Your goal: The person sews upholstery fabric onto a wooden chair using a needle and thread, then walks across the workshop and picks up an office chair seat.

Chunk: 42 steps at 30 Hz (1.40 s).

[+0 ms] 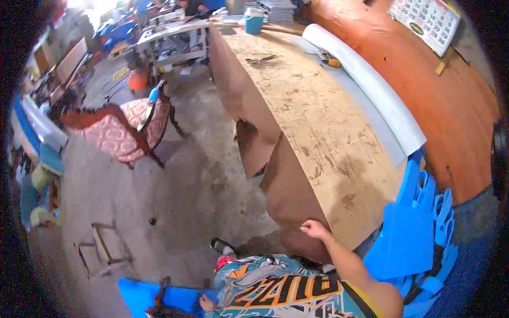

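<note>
My right hand point(314, 229) hangs beside the near edge of a long wooden worktable point(313, 106), its fingers curled in and nothing showing in them. Brown sheet material point(291, 191) covers the table's side just behind that hand. Low down, close to my body, only part of my left hand point(207, 303) shows; its fingers are too unclear to read. It is nearest to a flat blue piece point(135, 297) and a dark object point(161, 297) that I cannot make out.
A pale roll point(366, 79), scissors-like tool point(262, 60) and teal bucket point(253, 24) are on the table. Blue foam-like pieces point(408, 238) crowd its right side. On the floor stand a patterned upholstered chair point(108, 132) and a thin frame point(108, 246). Someone point(192, 8) is far back.
</note>
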{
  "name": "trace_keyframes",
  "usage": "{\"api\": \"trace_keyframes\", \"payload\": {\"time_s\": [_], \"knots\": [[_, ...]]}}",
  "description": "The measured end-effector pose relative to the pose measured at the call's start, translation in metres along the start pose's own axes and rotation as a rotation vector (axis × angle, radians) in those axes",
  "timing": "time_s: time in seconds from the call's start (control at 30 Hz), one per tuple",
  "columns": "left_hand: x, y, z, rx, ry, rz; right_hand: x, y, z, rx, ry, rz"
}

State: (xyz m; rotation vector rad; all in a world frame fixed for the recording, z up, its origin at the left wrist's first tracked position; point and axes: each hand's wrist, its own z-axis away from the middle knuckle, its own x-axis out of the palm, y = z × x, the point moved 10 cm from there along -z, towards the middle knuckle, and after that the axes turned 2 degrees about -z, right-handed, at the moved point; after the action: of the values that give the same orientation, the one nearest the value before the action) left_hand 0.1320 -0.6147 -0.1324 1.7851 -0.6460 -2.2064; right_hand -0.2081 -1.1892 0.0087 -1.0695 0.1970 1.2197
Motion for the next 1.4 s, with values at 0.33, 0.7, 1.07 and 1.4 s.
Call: {"api": "trace_keyframes", "payload": {"time_s": [0.33, 0.7, 1.07, 1.4], "knots": [[0.003, 0.083, -0.291, 0.33, -0.022, -0.921, -0.012, -0.154, -0.143, 0.116, -0.168, -0.632], [-0.124, 0.546, -0.407, 0.495, 0.066, -0.317, -0.305, -0.471, -0.486, -0.253, 0.342, -0.861], [-0.203, 0.791, -0.334, 0.9, 0.334, -0.406, -0.257, -0.516, -0.582, -0.449, 0.237, 0.056], [-0.164, 0.725, -0.329, 0.567, 0.32, -0.218, -0.179, -0.555, -0.623, -0.615, 0.118, 0.147]]}}
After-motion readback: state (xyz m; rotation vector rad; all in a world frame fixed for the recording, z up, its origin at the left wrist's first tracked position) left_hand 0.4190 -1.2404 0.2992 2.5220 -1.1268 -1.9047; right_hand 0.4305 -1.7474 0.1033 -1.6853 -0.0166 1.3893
